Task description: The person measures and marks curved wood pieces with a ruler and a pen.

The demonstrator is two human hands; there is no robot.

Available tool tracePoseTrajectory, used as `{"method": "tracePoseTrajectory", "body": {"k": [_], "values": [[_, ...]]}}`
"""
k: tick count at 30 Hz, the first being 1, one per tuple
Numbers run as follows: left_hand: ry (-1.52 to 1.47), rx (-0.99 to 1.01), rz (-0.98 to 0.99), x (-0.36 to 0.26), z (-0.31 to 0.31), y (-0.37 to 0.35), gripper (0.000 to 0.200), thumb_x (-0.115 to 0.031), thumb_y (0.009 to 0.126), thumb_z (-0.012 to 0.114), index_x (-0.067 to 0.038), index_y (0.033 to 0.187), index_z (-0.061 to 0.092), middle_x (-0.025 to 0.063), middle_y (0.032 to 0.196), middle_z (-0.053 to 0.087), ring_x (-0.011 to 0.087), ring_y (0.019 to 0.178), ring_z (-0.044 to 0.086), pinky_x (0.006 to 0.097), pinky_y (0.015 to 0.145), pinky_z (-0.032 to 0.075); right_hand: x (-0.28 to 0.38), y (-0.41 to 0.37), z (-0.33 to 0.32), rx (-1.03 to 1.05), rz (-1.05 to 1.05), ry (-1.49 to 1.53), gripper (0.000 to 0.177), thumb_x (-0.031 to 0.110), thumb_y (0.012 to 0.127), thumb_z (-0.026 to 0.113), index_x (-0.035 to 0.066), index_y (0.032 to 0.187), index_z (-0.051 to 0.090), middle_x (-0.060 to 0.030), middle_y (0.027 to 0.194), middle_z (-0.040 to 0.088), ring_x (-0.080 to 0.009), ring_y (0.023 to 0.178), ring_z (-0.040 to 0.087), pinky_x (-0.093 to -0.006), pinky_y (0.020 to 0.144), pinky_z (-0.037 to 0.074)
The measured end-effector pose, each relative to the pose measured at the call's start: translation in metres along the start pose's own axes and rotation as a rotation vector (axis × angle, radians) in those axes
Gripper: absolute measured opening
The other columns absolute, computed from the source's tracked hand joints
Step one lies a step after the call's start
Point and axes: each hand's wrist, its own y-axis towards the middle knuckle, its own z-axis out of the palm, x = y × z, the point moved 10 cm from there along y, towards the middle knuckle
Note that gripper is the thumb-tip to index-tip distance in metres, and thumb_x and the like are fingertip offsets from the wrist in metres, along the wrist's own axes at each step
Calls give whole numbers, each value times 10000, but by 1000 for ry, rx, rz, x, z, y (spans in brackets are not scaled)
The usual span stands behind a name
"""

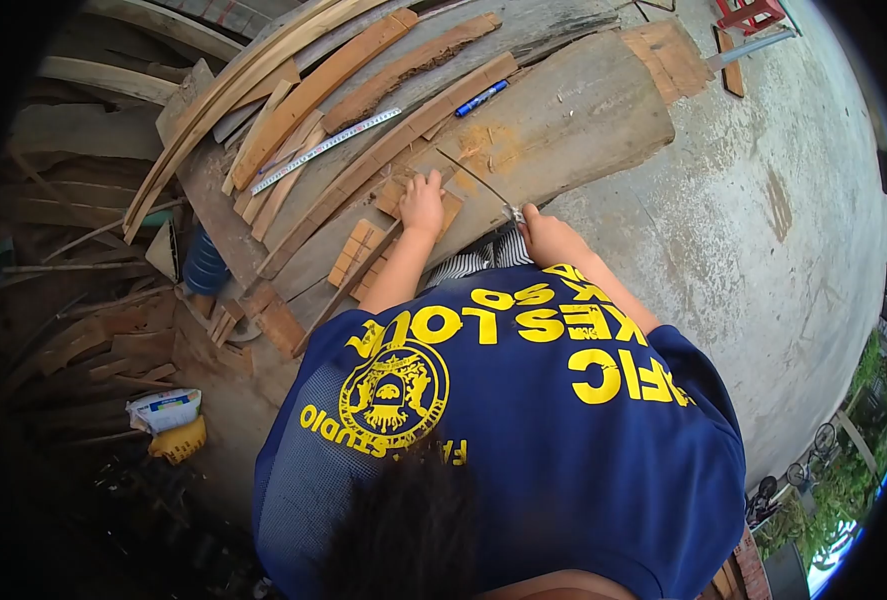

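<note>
My left hand (pixel 423 203) lies flat on a short wooden piece (pixel 395 190) and presses it against a broad weathered plank (pixel 573 120). My right hand (pixel 550 238) is closed on the handle of a thin-bladed hand saw (pixel 475 181). The saw's blade runs up and to the left across the plank, just right of my left hand. A patch of sawdust (pixel 490 148) lies beside the blade. My blue shirt with yellow lettering (pixel 523 400) fills the lower part of the view.
A blue marker (pixel 481 97) and a long metal ruler (pixel 328 148) rest among stacked wooden strips (pixel 293 110). Small cut blocks (pixel 353 252) sit below my left hand. A white bag (pixel 163 408) lies at the left. Bare concrete floor (pixel 763 220) spreads right.
</note>
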Motion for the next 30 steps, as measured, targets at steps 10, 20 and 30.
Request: {"method": "tracePoseTrajectory", "body": {"k": [10,20,30], "values": [[-15,-5,-17,1,-1,0,210,-191,838,599,-90,975,477,124,990,550,319,989,548,431,760,481,7,0,13,32,29,-5,223,187,924,407,-3,1035,441,-296,882,619,-449,847,606,-521,737,474],[-44,33,-41,8,-3,9,260,-194,809,638,-78,976,478,133,1030,575,320,1002,558,425,783,486,39,2,24,130,106,-72,228,42,861,426,-48,1068,456,-290,1014,621,-393,970,622,-444,815,502],[-108,30,-110,13,0,9,259,-193,811,639,-75,976,479,129,1059,576,314,1026,554,423,804,483,42,3,20,39,14,-240,230,70,849,504,-33,1052,467,-223,949,662,-330,889,666,-395,729,538]]}}
